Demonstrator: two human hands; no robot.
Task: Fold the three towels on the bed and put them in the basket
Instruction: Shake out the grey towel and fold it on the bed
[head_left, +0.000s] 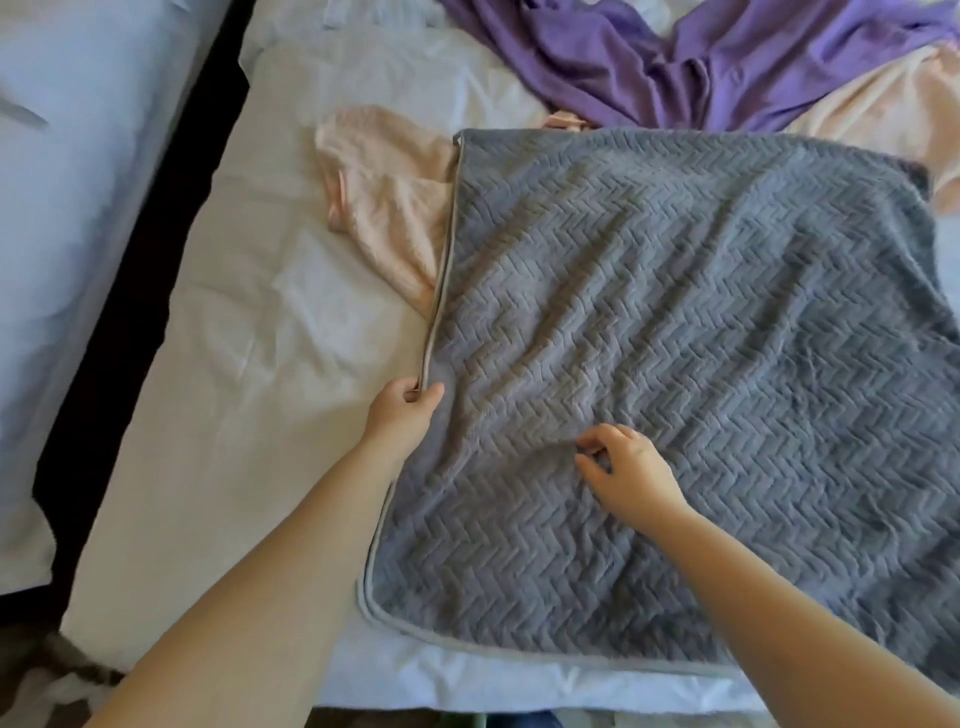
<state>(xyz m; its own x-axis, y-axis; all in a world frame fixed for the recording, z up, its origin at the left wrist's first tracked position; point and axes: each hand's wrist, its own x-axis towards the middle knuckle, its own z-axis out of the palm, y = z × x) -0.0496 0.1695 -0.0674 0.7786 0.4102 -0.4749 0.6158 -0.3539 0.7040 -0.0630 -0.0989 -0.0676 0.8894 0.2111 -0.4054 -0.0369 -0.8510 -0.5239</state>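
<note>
A grey towel (701, 338) with a zigzag weave lies spread flat on the white bed (249, 364). My left hand (402, 410) pinches its pale left hem about halfway along. My right hand (631, 467) rests on the middle of the grey towel with its fingers curled, pinching a small bit of the cloth. A pale pink towel (387, 208) lies crumpled partly under the grey one at its far left corner. A purple towel (675, 57) lies bunched at the far side. No basket is in view.
A dark gap (130, 312) runs along the bed's left side, with a second white bed (62, 234) beyond it. More pale pink cloth (883, 109) lies at the far right. A patterned floor shows at the bottom left.
</note>
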